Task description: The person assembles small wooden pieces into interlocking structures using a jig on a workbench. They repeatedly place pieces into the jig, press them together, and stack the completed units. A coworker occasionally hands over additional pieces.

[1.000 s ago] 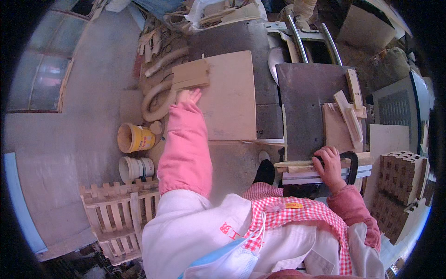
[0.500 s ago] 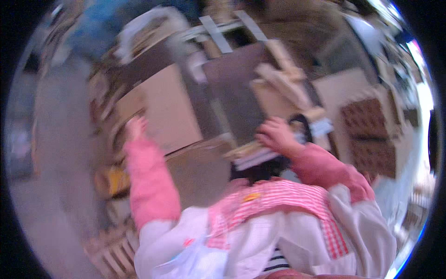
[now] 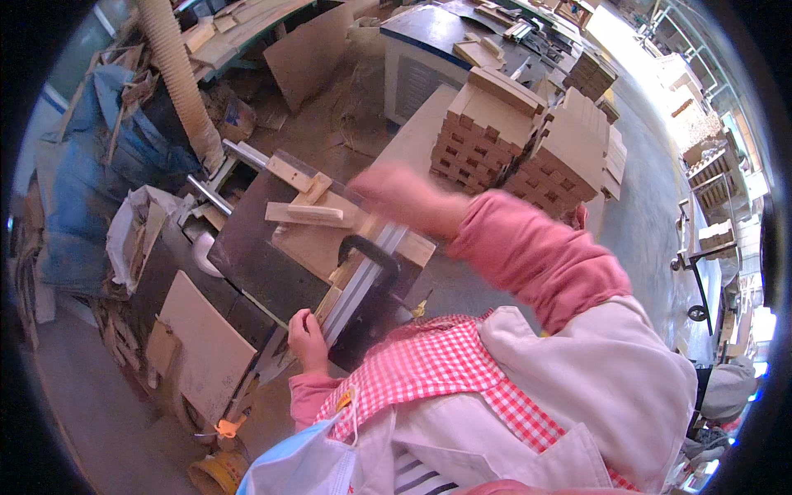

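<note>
Two hands (image 3: 308, 340), one black handle (image 3: 371, 250)

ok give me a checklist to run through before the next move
1. Left hand clear of silver crescent: ok, apart.
2. Right hand off black handle: ok, apart.
3. Right hand empty: cannot tell, blurred.
4. Dark table clear of wood: not ok, strips lie over it.
5. Big board clear: not ok, small piece at its left edge.
6. Silver crescent motionless: cannot tell.

Glossy metal rails (image 3: 209, 195), matt wooden strips (image 3: 315, 215)
</note>
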Tool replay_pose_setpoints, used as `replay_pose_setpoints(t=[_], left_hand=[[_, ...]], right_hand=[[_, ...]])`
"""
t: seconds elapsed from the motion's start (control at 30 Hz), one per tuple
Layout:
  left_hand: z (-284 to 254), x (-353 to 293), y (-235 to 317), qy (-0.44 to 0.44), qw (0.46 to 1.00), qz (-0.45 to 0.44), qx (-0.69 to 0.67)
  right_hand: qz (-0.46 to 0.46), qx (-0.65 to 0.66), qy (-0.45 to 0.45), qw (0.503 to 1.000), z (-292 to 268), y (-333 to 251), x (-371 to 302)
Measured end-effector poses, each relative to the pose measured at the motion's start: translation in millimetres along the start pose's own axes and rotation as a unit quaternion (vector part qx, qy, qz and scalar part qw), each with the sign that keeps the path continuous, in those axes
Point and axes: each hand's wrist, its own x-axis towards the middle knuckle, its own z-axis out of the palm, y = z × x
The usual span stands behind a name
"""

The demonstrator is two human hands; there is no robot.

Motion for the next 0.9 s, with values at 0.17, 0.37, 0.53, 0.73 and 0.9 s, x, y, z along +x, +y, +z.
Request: replay_pose_setpoints(t=[0.17,0.37,0.53,0.73,0.9], left_hand=[[1.5,-1.9,0.8,-0.001,1.000,-0.018,0.004],[4.7,-2.8,-4.1,0.003,0.999,-0.006,0.032],[2.8,-3.1,3.6,-0.004,0.999,-0.019,0.038],[-5.5,66.2,59.5,0.021,0.996,0.057,-0.070],[37.7,118.8,126.6,-0.059,0.982,0.148,-0.101]], right_hand=[[0.222,-0.263,0.064,0.937,-169.9,104.9,-18.3],[0.397,-0.301,-0.031,0.867,-247.5,186.1,-69.9],[0.343,-0.310,-0.007,0.887,-239.5,211.1,-64.5],[0.373,-0.313,-0.052,0.872,-237.9,198.4,-38.2],[0.350,-0.292,-0.067,0.888,-230.7,199.0,-8.5]])
